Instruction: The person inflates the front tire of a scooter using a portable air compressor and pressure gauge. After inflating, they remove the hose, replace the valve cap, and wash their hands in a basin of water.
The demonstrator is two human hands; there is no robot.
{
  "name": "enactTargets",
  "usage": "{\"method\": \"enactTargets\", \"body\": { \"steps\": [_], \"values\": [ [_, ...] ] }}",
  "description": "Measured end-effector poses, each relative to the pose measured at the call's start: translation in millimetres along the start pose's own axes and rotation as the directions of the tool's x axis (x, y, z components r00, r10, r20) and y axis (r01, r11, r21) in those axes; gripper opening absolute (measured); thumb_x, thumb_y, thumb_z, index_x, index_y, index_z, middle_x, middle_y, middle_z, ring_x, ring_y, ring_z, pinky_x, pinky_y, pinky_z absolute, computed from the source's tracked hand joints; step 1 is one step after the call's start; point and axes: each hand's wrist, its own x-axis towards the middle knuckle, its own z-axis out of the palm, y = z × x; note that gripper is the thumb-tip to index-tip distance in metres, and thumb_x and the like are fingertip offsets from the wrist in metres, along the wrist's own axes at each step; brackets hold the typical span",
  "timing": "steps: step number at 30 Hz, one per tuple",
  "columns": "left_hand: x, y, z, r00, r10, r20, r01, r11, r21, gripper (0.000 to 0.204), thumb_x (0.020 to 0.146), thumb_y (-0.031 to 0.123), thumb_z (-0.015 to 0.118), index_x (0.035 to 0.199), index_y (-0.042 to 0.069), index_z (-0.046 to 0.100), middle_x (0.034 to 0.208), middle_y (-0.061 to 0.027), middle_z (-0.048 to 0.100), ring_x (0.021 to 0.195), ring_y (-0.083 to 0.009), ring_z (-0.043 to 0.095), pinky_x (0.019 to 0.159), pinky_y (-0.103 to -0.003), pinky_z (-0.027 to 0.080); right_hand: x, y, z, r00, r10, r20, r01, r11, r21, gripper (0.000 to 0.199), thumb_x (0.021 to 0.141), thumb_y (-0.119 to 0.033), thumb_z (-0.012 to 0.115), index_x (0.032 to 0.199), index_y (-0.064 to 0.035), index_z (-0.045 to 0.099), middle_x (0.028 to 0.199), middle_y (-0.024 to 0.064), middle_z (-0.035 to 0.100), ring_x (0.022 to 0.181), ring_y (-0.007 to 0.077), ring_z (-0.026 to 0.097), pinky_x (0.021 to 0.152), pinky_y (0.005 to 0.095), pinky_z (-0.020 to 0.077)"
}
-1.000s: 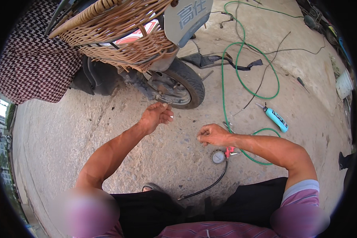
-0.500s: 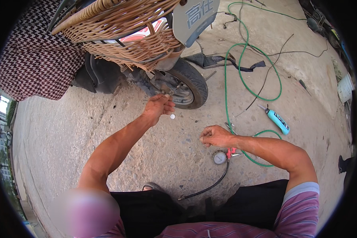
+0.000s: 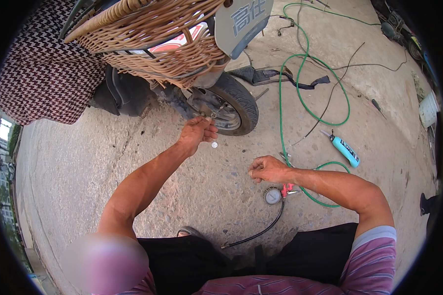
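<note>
At the near side of the motorbike's front wheel (image 3: 238, 105), the thumb and forefinger of my left hand (image 3: 198, 132) are pinched together against the rim area; whatever they grip is too small to make out. Just below those fingers shows a small round pale disc (image 3: 214, 145). My right hand (image 3: 269, 169) hovers over the concrete with its fingers curled in, and I cannot see what, if anything, is between them. Beneath it lies a tyre inflator with a round gauge (image 3: 272, 195), a red body (image 3: 286, 190) and a black hose (image 3: 267, 228).
A wicker basket (image 3: 157, 64) overhangs the wheel, beside a checked cloth cover (image 3: 49, 69). To the right, a green air hose (image 3: 280, 113) loops across the ground near a turquoise bottle (image 3: 345, 150). Black rubber strips (image 3: 266, 76), a screwdriver (image 3: 378, 106) and a white bucket (image 3: 428, 109) are farther off.
</note>
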Motion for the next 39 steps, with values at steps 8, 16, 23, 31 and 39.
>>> {"method": "enactTargets", "body": {
  "steps": [8, 16, 23, 31, 39],
  "values": [
    [-2, 2, 0, 1.000, 0.005, 0.008, -0.005, 1.000, 0.001, 0.022, 0.097, 0.026, 0.057, 0.098, 0.005, 0.061, 0.081, -0.0077, 0.068, 0.069, -0.0172, 0.066, 0.059, -0.028, 0.051, 1, 4, -1, 1.000, 0.001, 0.002, -0.001, 1.000, -0.010, 0.034, 0.086, -0.024, 0.064, 0.108, 0.0030, 0.063, 0.092, 0.0092, 0.068, 0.075, 0.0156, 0.066, 0.070, 0.0294, 0.0524],
    [-1, 1, 3, 1.000, 0.000, 0.004, 0.000, 1.000, 0.011, 0.022, 0.097, 0.025, 0.056, 0.098, 0.004, 0.061, 0.082, -0.0085, 0.068, 0.069, -0.0174, 0.066, 0.060, -0.028, 0.051, 2, 8, -2, 1.000, -0.005, 0.002, 0.005, 1.000, -0.004, 0.034, 0.086, -0.025, 0.064, 0.107, 0.0022, 0.063, 0.092, 0.0085, 0.067, 0.076, 0.0157, 0.067, 0.070, 0.0295, 0.0522],
    [-3, 5, 6, 1.000, 0.009, -0.010, -0.008, 1.000, 0.010, 0.023, 0.097, 0.024, 0.054, 0.100, 0.002, 0.060, 0.082, -0.0091, 0.067, 0.068, -0.0178, 0.066, 0.058, -0.028, 0.052, 1, 6, -2, 1.000, 0.009, -0.005, -0.009, 1.000, -0.019, 0.033, 0.086, -0.026, 0.064, 0.106, 0.0016, 0.063, 0.091, 0.0082, 0.067, 0.076, 0.0159, 0.067, 0.070, 0.0299, 0.0524],
    [-1, 5, 7, 1.000, -0.001, -0.015, 0.002, 1.000, 0.028, 0.022, 0.096, 0.025, 0.056, 0.100, 0.003, 0.060, 0.083, -0.0091, 0.067, 0.069, -0.0179, 0.066, 0.060, -0.029, 0.051, 1, 6, -3, 1.000, 0.010, -0.007, -0.011, 1.000, -0.023, 0.033, 0.086, -0.025, 0.064, 0.105, 0.0019, 0.063, 0.090, 0.0082, 0.067, 0.076, 0.0160, 0.067, 0.070, 0.0301, 0.0525],
    [1, 10, 14, 0.993, 0.075, -0.090, -0.061, 0.987, 0.148, 0.013, 0.091, 0.016, 0.061, 0.092, 0.004, 0.058, 0.078, -0.0076, 0.065, 0.061, -0.0143, 0.062, 0.055, -0.027, 0.048, -1, 3, -1, 1.000, 0.025, -0.012, -0.025, 1.000, -0.007, 0.031, 0.086, -0.024, 0.065, 0.103, 0.0016, 0.064, 0.089, 0.0075, 0.066, 0.074, 0.0150, 0.066, 0.069, 0.0291, 0.0524]
  ]
}}
